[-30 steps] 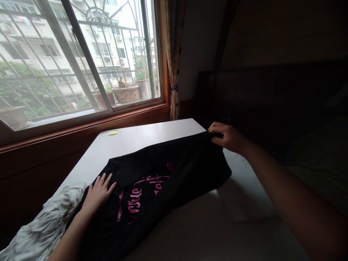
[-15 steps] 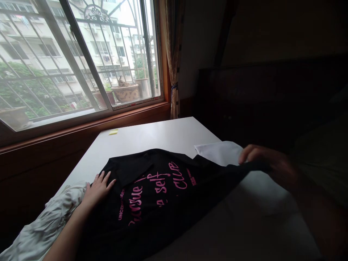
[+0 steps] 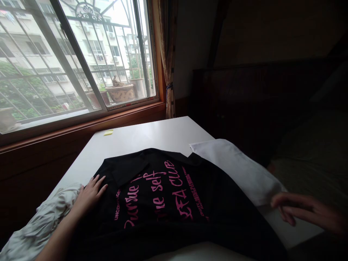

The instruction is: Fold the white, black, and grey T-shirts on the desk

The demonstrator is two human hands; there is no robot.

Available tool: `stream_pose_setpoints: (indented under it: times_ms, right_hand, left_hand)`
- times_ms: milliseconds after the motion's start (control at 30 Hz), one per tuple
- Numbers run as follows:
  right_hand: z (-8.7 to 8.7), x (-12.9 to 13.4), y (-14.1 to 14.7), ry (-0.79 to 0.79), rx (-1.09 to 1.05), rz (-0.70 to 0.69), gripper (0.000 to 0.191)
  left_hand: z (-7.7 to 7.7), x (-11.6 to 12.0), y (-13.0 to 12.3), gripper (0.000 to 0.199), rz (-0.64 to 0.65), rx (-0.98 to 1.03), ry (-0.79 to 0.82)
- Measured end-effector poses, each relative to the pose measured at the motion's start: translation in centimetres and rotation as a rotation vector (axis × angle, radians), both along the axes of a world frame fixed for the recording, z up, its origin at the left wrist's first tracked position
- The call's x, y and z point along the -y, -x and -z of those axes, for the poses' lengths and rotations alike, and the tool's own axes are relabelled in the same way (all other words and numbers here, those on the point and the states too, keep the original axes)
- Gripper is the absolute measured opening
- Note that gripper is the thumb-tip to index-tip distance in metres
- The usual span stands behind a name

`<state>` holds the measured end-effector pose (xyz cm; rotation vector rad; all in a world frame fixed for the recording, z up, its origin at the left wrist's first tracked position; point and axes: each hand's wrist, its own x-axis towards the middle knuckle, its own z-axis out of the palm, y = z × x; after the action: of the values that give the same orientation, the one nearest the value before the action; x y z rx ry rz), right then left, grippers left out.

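Note:
A black T-shirt (image 3: 168, 195) with pink lettering lies spread over a white table (image 3: 174, 132). Its upper left part is folded over on itself. My left hand (image 3: 91, 192) rests flat on the shirt's left edge, fingers spread. At the right, my right hand (image 3: 307, 210) is beside the shirt, apart from it, fingers stretched out and slightly blurred, with nothing seen in them. From under the shirt's right side a white cloth (image 3: 223, 156) sticks out, reaching close to my right fingertips.
Crumpled pale fabric (image 3: 40, 214) lies along my left forearm. A yellow sticky note (image 3: 108, 133) is on the table's far left part. Behind the table are a barred window (image 3: 81, 54) and a tied curtain (image 3: 168, 72). The right side is dark, with a greenish surface (image 3: 304, 145).
My right hand has let go of the shirt's stretched right part and moved down and right. That part now lies lower, showing more lettering. My left hand stays on the shirt.

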<state>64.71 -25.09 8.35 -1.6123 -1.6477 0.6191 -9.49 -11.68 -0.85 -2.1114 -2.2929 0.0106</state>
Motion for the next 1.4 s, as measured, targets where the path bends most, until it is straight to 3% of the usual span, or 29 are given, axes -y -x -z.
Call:
stream_pose_setpoints:
  times_ms: [100, 233, 400, 500, 567, 733, 833, 967, 1100, 1200, 1300, 1400]
  right_hand:
    - [-1.9, -3.9, 0.7, 0.091, 0.042, -0.047, 0.026]
    - [-3.4, -11.2, 3.8, 0.136, 0.161, -0.156, 0.031]
    - [-1.8, -19.9, 8.4, 0.115, 0.145, -0.158, 0.039]
    - [-0.5, -23.2, 9.8, 0.204, 0.114, -0.246, 0.034]
    - [-0.1, -24.3, 9.7, 0.246, 0.085, -0.323, 0.03]
    - [0.5, -24.3, 8.2, 0.167, 0.126, -0.54, 0.04]
    - [1.2, -24.0, 8.4, 0.143, 0.161, -0.56, 0.037]
    - [1.4, -23.9, 9.2, 0.035, 0.198, -0.556, 0.018]
    - [0.3, -24.9, 8.9, -0.109, 0.177, -0.439, 0.021]
    - [-0.4, -26.6, 8.2, -0.189, 0.108, -0.265, 0.023]
    - [-0.9, -28.7, 7.7, -0.129, 0.054, -0.03, 0.019]
    - [-0.8, -30.6, 7.4, -0.021, 0.029, 0.098, 0.015]
  left_hand:
    - [-0.6, -0.4, -0.9, 0.059, 0.005, 0.018, -0.038]
    - [-1.4, -1.0, -2.6, 0.055, 0.072, 0.043, -0.149]
    - [-1.3, -1.7, -4.9, 0.055, 0.105, 0.095, -0.192]
    - [-0.7, -1.8, -5.5, 0.054, 0.115, 0.112, -0.171]
    - [-0.4, -1.7, -5.5, 0.054, 0.125, 0.118, -0.176]
    - [-0.2, -1.6, -5.3, 0.052, 0.141, 0.119, -0.21]
    - [-0.2, -1.6, -5.3, 0.053, 0.144, 0.11, -0.211]
    - [-0.1, -1.5, -5.3, 0.053, 0.137, 0.089, -0.216]
    - [-0.1, -1.4, -5.4, 0.054, 0.144, 0.073, -0.223]
    - [-0.1, -1.4, -5.5, 0.053, 0.137, 0.084, -0.222]
    - [0.0, -1.5, -5.4, 0.053, 0.133, 0.086, -0.227]
    - [0.1, -1.6, -5.2, 0.053, 0.137, 0.085, -0.226]
